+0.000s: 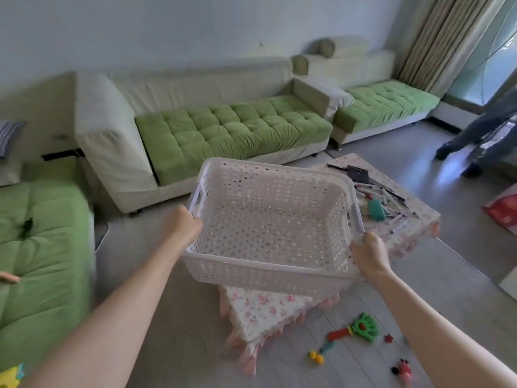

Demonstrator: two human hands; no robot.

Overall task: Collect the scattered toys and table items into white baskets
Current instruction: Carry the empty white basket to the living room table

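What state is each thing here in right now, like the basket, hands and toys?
white basket: empty, tilted, held above the table.
left hand: grips the basket's left rim.
right hand: grips the basket's near right corner.
pens: scattered on the table.
green clapper toy: lying on the floor.

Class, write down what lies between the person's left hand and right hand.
The white basket, empty, spans that stretch in the head view: the left hand grips its left rim, the right hand its near right corner.

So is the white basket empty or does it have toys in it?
Empty: the white basket shows only its bare holey bottom, nothing inside.
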